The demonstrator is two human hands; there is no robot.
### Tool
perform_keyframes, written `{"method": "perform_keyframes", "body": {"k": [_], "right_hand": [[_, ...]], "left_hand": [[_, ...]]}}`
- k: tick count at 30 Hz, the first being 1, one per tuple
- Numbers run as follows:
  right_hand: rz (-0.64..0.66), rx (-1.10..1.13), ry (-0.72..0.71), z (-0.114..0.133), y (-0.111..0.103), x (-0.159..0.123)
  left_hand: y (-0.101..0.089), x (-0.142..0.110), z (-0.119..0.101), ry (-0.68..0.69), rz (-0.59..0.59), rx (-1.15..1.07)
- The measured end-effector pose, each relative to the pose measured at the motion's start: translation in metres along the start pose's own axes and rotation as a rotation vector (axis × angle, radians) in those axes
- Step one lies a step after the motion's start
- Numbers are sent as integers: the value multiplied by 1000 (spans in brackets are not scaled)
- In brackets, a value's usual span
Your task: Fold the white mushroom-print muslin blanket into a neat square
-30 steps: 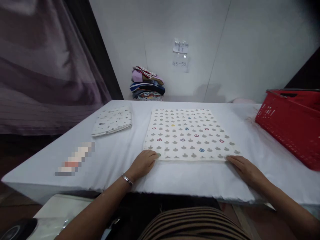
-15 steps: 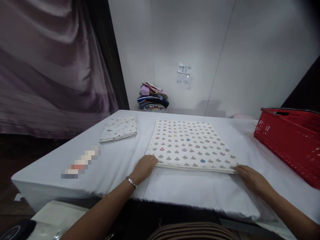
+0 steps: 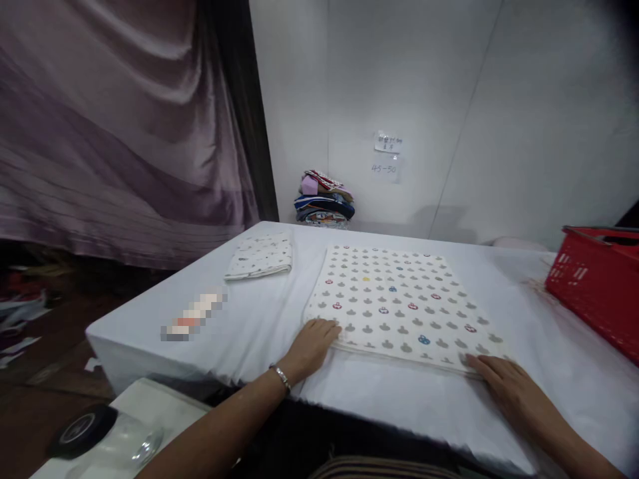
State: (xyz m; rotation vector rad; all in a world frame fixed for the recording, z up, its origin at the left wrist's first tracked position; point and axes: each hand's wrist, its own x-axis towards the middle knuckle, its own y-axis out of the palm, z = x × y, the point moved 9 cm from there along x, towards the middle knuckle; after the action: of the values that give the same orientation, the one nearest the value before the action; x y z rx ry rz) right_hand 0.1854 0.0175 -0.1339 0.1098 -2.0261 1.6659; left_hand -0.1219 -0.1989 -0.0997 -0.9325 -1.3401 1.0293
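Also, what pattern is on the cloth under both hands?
The cloth has grey mushroom-like motifs on cream, a few red, blue or yellow; head view.

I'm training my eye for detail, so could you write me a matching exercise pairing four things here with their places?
Things
1. Large white cloth with grey mushroom-like print
2. Smaller folded white patterned cloth
3. Red plastic basket
4. Silver-coloured bracelet

Places
A. Around the left hand's wrist
B. At the right side of the white-covered table
C. Under fingers of the left hand and right hand
D. Left of the large cloth

Pairs: 1-C, 2-D, 3-B, 4-A
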Motion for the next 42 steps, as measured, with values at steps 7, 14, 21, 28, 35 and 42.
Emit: {"method": "perform_keyframes", "body": {"k": [7, 14, 21, 28, 35, 42], "right_hand": [[-32, 63, -83, 67, 12, 61], [-72, 223, -155, 100, 15, 81], [1, 287, -112, 92, 26, 77], [-14, 286, -119, 95, 23, 82], [214, 463, -61, 91, 15, 105], [222, 396, 20, 57, 65, 213]], "left_hand": [[17, 19, -29, 65, 27, -11], [26, 9, -8, 8, 67, -18], [8, -20, 53, -205, 18, -86], [-8, -16, 57, -245, 56, -257], [-6, 45, 51, -189, 62, -458], [66, 127, 82, -254, 263, -248]]}}
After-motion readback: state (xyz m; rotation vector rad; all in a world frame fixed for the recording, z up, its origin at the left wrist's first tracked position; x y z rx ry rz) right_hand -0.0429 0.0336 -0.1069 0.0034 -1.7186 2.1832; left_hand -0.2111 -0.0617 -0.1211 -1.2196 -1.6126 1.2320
